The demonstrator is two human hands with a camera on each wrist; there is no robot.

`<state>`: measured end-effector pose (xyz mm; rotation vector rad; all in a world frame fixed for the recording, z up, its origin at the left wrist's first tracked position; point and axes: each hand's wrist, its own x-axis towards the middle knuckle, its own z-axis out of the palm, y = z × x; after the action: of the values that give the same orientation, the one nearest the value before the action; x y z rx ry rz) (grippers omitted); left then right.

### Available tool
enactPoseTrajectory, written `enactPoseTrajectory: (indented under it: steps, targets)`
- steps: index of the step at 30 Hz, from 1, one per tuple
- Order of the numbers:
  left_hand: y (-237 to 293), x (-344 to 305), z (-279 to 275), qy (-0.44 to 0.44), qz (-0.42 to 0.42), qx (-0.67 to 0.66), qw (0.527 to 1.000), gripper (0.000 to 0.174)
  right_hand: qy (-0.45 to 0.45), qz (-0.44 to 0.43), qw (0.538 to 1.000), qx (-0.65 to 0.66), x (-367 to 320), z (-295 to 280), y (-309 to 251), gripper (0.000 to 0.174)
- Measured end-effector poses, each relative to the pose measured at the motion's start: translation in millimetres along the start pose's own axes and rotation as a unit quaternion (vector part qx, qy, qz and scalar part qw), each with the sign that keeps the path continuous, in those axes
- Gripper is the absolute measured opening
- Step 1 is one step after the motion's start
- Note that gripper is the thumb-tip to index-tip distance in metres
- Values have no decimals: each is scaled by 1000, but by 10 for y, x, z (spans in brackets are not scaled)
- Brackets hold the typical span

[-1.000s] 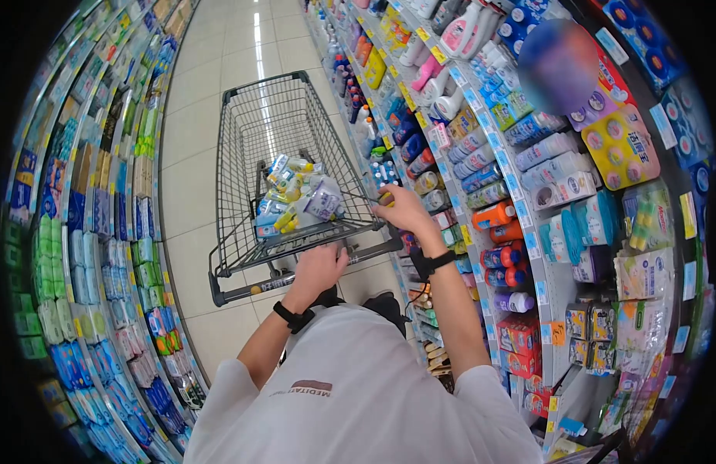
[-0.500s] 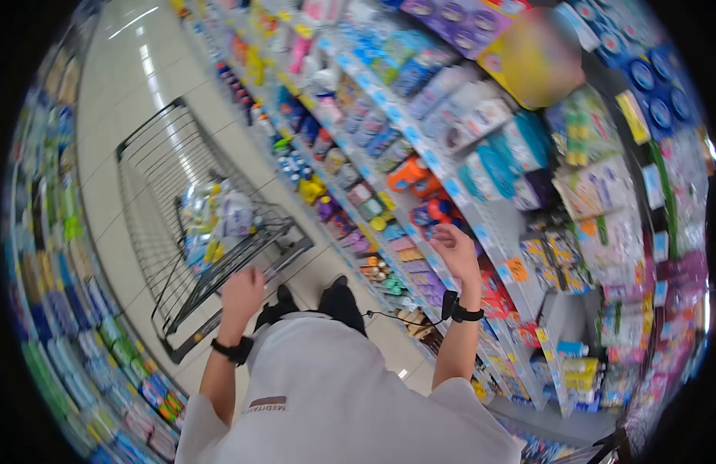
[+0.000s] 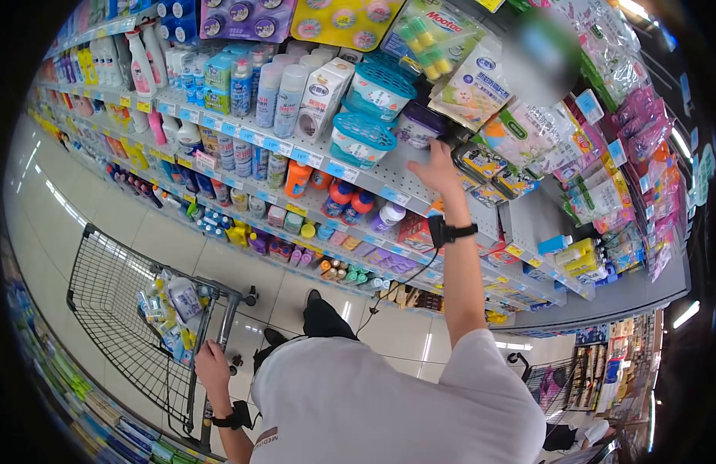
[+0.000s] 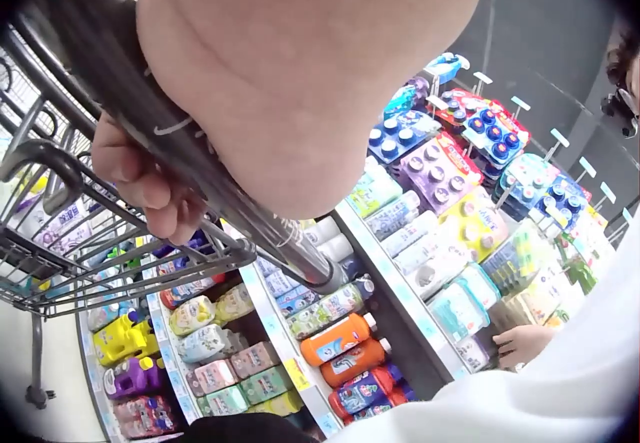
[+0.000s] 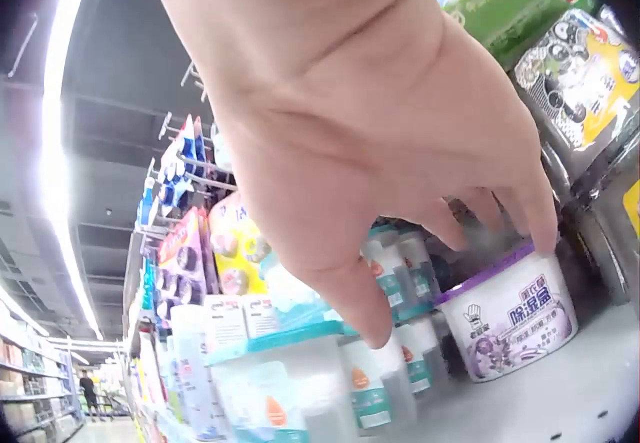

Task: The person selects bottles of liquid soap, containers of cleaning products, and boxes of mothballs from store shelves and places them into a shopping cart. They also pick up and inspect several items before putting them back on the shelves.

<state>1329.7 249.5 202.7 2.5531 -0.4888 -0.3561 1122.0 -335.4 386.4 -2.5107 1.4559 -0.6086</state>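
Note:
My left hand (image 3: 213, 370) is curled round the black handle (image 4: 190, 168) of the shopping cart (image 3: 114, 309); the left wrist view shows its fingers (image 4: 150, 188) under the bar. At the shelf, my right hand (image 3: 438, 172) reaches out with thumb and fingers spread. In the right wrist view, this hand (image 5: 370, 153) is over a white tub with a purple lid (image 5: 512, 318), its fingertips at the lid's edge; whether they touch is unclear. The thumb is apart from the tub, in front of clear tubs with teal lids (image 5: 280, 378).
Packs lie in the cart, among them a white and purple one (image 3: 185, 298). Spray cans (image 3: 290, 100) and a white box (image 3: 323, 99) stand left of the teal tubs. Hanging bags (image 3: 520, 135) are to the right. Another cart (image 3: 555, 379) and a person are at lower right.
The view has turned toward the right-hand shelves. My right hand has left the cart's side and moved to the tubs on the shelf. The cart now appears farther left and lower.

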Motion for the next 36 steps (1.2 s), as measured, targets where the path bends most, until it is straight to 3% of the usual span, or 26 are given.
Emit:
enactPoseTrajectory:
  steps: [2,5,8,13,19,28,32,34,36]
  targets:
    - [-7,14,-20,-5,3,-7,1000,42,-12,16,995,-93,344,112,-5,96]
    - [-13,-3,8,-2,-6,-15,1000,41,-19,60,991,-120,689,135,-159,101]
    - [56,-27,-27,22,-19,-12,1000,40,-15,54,985,-161,959,309,-51,93]
    - [147,-50,-48,54,-35,9,998,38,-81,99,966,-223,1139,424,-45,104]
    - [118,-38,-4,71,-23,21,997,38,-84,85,951,-285,1075,287,-119,103]
    - [96,-25,-26,45,-8,-4,999,39,-89,109,950,-278,970,204,-196,90]
    - [30,-13,13,46,6,12,999,41,-43,104,957,-268,852,266,-145,88]
    - [101,-20,-37,29,-7,-1,1000,42,44,64,976,-202,725,341,-140,85]
    - [58,-10,-32,20,-4,-4,1000,42,66,58,985,-150,619,415,-151,83]
